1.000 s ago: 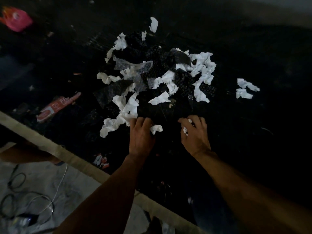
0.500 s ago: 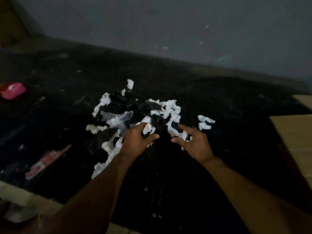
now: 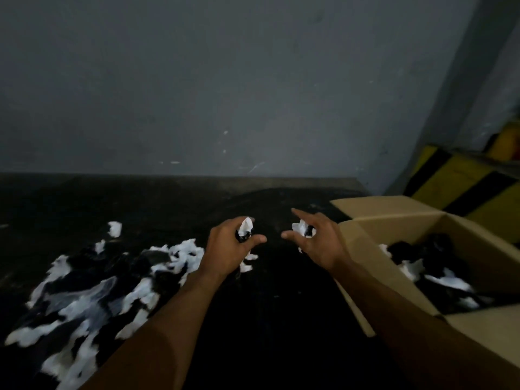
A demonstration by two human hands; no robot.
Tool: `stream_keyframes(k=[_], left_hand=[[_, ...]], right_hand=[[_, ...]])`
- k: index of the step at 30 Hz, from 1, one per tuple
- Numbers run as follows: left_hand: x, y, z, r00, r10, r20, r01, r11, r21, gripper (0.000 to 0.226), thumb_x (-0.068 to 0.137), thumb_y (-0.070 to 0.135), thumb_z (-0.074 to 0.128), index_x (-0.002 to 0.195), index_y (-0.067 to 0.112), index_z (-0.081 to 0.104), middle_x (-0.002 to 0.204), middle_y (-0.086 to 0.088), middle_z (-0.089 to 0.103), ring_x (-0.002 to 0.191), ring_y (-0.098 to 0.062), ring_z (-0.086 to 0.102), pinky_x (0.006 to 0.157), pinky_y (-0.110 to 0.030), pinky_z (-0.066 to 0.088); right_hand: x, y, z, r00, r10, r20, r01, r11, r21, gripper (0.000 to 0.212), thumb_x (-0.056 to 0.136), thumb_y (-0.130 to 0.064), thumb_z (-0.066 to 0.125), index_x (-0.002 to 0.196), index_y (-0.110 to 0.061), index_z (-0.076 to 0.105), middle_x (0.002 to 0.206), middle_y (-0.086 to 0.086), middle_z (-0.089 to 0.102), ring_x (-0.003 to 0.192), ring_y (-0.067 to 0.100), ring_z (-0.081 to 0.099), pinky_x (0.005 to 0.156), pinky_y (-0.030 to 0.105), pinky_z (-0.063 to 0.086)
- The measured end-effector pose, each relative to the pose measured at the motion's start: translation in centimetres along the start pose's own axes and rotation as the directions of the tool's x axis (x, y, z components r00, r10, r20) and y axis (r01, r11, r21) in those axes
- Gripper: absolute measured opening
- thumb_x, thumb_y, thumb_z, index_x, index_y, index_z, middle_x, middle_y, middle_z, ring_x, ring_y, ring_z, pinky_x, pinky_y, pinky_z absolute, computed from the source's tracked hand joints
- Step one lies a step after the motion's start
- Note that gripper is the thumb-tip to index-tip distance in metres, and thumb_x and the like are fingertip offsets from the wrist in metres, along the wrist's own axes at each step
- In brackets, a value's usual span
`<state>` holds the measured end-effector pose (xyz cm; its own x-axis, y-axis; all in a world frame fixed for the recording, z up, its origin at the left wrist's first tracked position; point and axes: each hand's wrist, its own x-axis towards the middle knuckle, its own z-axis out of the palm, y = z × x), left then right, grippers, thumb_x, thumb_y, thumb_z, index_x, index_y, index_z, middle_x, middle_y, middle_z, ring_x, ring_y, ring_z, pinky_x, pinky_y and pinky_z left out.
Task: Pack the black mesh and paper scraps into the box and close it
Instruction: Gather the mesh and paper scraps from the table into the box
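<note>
Cardboard box point(image 3: 399, 220) at right of dark desk point(image 3: 281, 319), flaps open, some black mesh point(image 3: 439, 246) and paper scraps point(image 3: 447, 280) already inside. Between pile point(image 3: 112, 291) and box, left hand point(image 3: 226, 249) and right hand point(image 3: 320, 243) raised, fingers point(image 3: 253, 240) curled round small wads point(image 3: 247, 225) of white paper and mesh, apparently for dropping in. Pile spread at near left, not yet packed.

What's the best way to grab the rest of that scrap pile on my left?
Come from above at the scrap pile, grip its near and far edges and rake inward. It lies loose, flat and spread wide, so a single pinch would likely lift only a few pieces.
</note>
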<state>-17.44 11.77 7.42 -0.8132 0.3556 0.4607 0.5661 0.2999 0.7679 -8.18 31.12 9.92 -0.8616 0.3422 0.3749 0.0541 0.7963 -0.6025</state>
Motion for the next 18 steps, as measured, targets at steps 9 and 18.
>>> stream_keyframes(k=[9,18], left_hand=[[0.9,13.0,16.3,0.986,0.14,0.09,-0.137,0.99,-0.034,0.049,0.074,0.037,0.08,0.119,0.021,0.066,0.108,0.005,0.065,0.099,-0.007,0.057,0.084,-0.02,0.043],[0.4,21.8,29.6,0.979,0.182,0.093,-0.18,0.983,-0.033,0.045,0.073,0.036,0.081,0.102,0.004,0.069,0.097,-0.01,0.071,0.093,-0.023,0.064,0.081,-0.029,0.046]], right_hand=[[-2.4,13.6,-15.6,0.983,-0.003,-0.184,-0.009,0.998,-0.064,0.062,0.077,-0.051,0.072,0.131,-0.026,0.057,0.088,-0.002,0.054,0.082,0.016,0.053,0.072,0.026,0.038],[-5.2,26.4,-26.5,0.977,0.1,-0.189,-0.116,0.99,-0.075,0.061,0.076,-0.044,0.077,0.129,-0.019,0.061,0.124,0.007,0.064,0.11,0.018,0.059,0.083,0.02,0.039]])
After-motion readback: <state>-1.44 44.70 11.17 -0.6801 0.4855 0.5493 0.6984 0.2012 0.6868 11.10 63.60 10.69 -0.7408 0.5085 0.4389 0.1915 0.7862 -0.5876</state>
